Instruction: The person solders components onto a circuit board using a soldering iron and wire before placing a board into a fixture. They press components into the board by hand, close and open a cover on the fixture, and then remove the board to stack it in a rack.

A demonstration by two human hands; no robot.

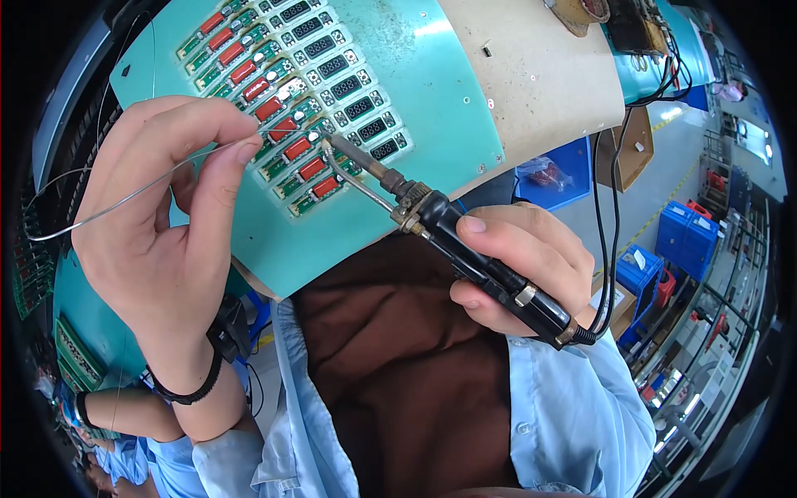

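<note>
Where boards lie: teal worktop [432, 108]

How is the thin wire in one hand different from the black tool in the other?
The thin silver solder wire is bare, slender and curving, pinched between the left hand's fingertips. The black-handled soldering iron is thick, rigid and straight, gripped in the right hand, with a black cable at its rear. Both point at the row of small green circuit boards with red parts.
</note>
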